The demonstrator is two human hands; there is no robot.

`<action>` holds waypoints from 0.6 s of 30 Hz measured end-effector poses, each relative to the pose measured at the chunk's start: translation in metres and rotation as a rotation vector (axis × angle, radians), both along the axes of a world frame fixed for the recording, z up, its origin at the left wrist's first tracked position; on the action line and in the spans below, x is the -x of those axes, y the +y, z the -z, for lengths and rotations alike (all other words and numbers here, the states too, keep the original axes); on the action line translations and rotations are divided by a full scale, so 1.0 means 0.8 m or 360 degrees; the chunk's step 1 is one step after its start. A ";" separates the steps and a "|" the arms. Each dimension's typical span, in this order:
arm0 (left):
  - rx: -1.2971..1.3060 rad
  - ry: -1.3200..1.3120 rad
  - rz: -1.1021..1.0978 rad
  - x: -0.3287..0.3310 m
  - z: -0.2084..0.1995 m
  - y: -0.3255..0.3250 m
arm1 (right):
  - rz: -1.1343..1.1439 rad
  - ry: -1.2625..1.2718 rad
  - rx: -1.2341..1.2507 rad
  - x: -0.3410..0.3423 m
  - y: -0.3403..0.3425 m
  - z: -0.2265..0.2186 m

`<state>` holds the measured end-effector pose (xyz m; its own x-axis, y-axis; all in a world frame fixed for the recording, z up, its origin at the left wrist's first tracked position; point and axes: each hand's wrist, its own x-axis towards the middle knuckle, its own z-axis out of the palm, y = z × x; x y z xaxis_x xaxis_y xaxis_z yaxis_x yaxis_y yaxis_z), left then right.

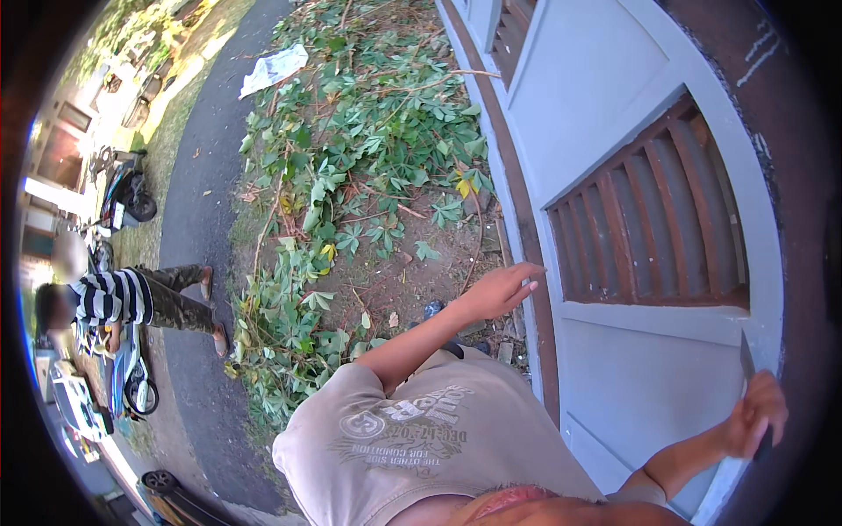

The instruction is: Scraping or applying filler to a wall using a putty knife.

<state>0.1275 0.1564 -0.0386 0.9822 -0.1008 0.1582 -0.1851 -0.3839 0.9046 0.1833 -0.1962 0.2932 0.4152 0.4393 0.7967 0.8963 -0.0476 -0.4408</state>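
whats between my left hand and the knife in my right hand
Between your left hand and the knife, the head view shows a brown strip and pale grey wall, just below the brown louvres.

Knife handle (765,444) mostly hidden within the right grip (756,415); bystander's head (54,307) blurred.

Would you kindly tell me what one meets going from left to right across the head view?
Person in a striped shirt → leafy branches → left hand → louvred vent → right hand holding a knife.
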 end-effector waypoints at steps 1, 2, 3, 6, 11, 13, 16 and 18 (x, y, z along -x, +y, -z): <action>-0.0013 -0.0069 -0.0054 0.008 0.004 0.007 | -0.0060 -0.0021 0.0161 0.015 -0.013 -0.020; 0.0024 -0.0040 -0.0087 0.018 -0.005 0.013 | -0.0109 -0.0070 0.0195 0.016 -0.034 -0.032; 0.0048 -0.0063 -0.0119 0.022 -0.012 0.015 | -0.0035 0.0056 -0.0088 -0.001 -0.070 -0.019; 0.0094 -0.0156 -0.0100 0.015 0.007 0.014 | 0.0798 0.0664 -0.0601 -0.079 -0.104 0.045; 0.0009 -0.0183 -0.0359 0.055 -0.005 0.026 | -0.0269 -0.0142 -0.0168 -0.036 -0.058 0.027; 0.0008 -0.0207 -0.0510 0.076 -0.007 0.024 | -0.0255 -0.0146 -0.0024 -0.050 -0.051 0.032; 0.0021 -0.0206 -0.0598 0.083 -0.011 0.036 | -0.0184 -0.0168 0.0153 -0.077 -0.036 0.061; -0.0027 -0.0133 -0.0620 0.106 -0.025 0.032 | -0.0176 -0.0140 0.0248 -0.082 -0.041 0.082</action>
